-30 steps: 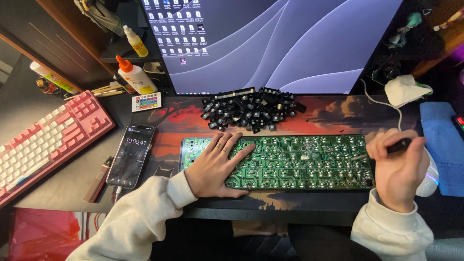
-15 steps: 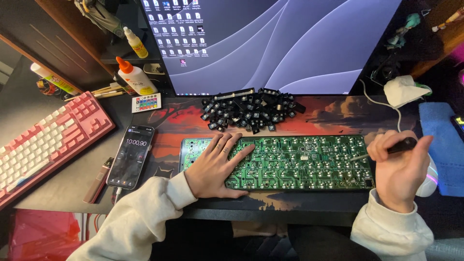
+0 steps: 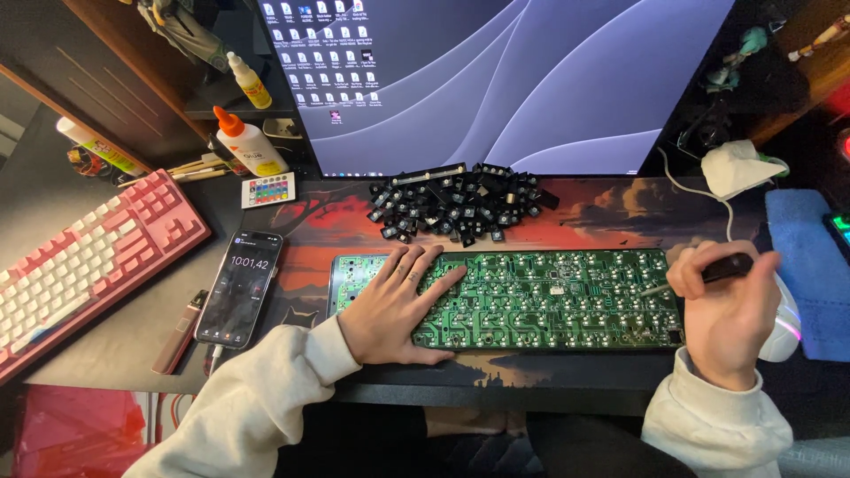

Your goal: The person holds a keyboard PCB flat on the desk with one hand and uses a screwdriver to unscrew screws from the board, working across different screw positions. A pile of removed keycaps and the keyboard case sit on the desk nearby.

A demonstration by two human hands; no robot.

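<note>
Head view looks down on a green circuit board (image 3: pixel 549 296) lying flat on a red and black desk mat (image 3: pixel 620 208) on the table (image 3: pixel 124 345). The left hand (image 3: pixel 394 305) rests palm down on the board's left end, fingers spread and flat, gripping nothing. The right hand (image 3: pixel 730 310) sits at the board's right end, closed around a black pen-like tool (image 3: pixel 722 268) whose thin tip (image 3: pixel 653 289) reaches onto the board's right edge. Just behind the board lies a heap of black keycaps (image 3: pixel 456 202), and behind that stands a large monitor (image 3: pixel 496 80). Left of the board, a phone (image 3: pixel 239 288) lies face up with a lit timer screen, and a slim brown stick (image 3: pixel 180 331) lies just beside it. Further left of the board sits a pink keyboard (image 3: pixel 84 257), tilted. Behind the phone are a small remote with coloured buttons (image 3: pixel 268 189) and a white glue bottle with an orange cap (image 3: pixel 248 142). Right of the board, partly hidden by the right hand, is a white mouse (image 3: pixel 784 327), near a blue cloth (image 3: pixel 810 265).
</note>
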